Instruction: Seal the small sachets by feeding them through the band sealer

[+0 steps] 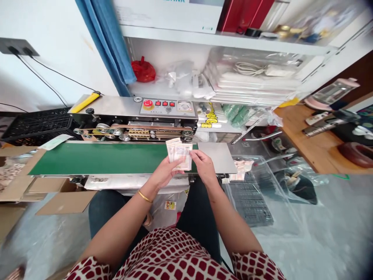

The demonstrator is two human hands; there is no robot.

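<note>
A few small flat printed packets (183, 155), pale with patterned edges, are fanned out above the green conveyor belt (101, 157). My left hand (166, 171) grips them from the left, its thumb lying across the front. With thumb and fingertips pinched together, my right hand (203, 163) holds the right edge of the front packet. Behind the belt stands the sealing machine (136, 130) with its rollers and bands. Its control panel (167, 107) carries a red stop knob and red switches.
A yellow-handled tool (87, 101) lies on the machine's top. Cardboard boxes (58, 190) stand at the left, by a black crate (37, 124). To the right, a clear plastic bin (262, 194) has similar packets (243, 168) at its edge. A wooden table (314, 144) holds bottles.
</note>
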